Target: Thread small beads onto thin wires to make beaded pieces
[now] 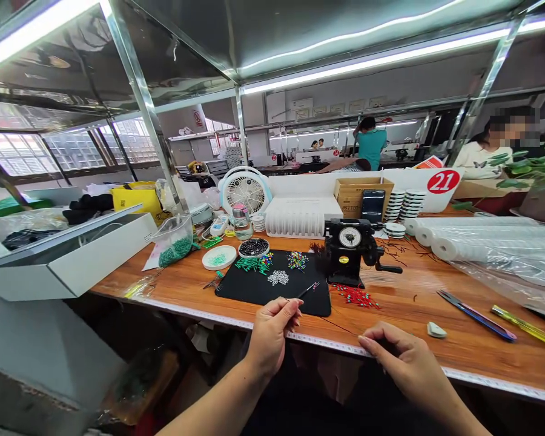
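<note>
Left hand (270,336), fingers (290,309) pinched closed, hovers by a black mat (272,297); right hand (404,357) curls near a thin dark wire (338,326), grip unclear.

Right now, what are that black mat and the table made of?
The mat looks like rubber or felt: dull black with no shine, though I can't tell which from here. The table looks like wood, orange-brown with visible grain, under a glossy clear plastic sheet. It could be laminate instead.
</note>
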Tool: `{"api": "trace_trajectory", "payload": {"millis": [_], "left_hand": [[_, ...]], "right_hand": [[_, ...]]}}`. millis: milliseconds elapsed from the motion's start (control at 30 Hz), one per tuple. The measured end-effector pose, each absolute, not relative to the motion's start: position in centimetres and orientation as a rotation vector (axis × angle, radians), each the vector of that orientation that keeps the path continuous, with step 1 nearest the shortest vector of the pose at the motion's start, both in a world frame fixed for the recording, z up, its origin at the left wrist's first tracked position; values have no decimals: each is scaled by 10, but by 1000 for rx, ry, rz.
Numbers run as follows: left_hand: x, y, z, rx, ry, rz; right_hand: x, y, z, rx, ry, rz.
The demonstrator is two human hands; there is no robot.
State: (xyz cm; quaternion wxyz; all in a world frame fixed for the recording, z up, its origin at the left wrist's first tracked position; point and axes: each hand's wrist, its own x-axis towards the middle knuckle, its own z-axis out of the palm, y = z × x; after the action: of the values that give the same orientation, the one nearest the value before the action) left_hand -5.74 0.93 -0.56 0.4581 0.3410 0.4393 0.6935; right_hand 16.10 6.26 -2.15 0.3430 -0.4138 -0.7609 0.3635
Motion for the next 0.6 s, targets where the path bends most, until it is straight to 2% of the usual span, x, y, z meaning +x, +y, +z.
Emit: {"api": "trace_trajectory", "payload": {"millis": [600], "left_hand": [[-59, 6, -8, 835, 1046, 1744]], "right_hand": [[163, 59, -18, -1111, -1883, 1085]]}}
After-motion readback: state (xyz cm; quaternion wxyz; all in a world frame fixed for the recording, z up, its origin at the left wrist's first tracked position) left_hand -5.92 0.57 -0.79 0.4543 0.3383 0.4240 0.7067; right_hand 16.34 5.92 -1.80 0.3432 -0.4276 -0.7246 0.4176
